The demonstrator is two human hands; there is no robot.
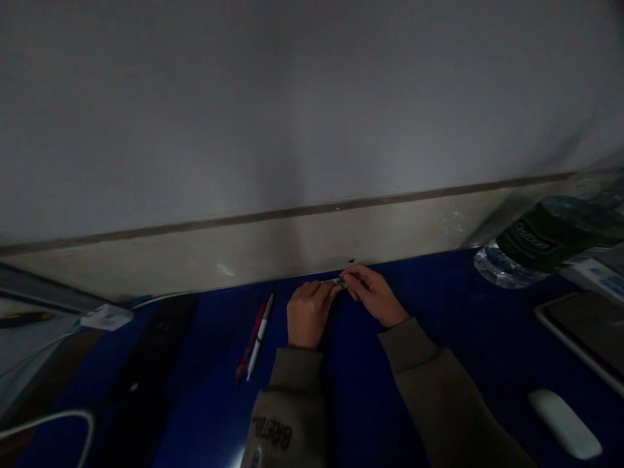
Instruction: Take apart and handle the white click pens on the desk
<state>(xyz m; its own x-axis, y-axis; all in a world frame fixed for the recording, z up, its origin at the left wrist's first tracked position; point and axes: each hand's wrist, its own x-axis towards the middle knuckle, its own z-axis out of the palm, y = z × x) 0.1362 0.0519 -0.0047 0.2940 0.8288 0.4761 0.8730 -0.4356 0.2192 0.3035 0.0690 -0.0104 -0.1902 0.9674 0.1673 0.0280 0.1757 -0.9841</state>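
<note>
Small part is sitting pinched, mostly hidden, between left hand and right hand at bench far edge; a fingertip slip is risking it dropping off.

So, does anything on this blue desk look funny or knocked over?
The clear plastic water bottle at the back right looks tipped, with its dark green label slanting, rather than standing straight. The wide camera view might be bending it, so I can't be sure. Nothing else stands out.
</note>
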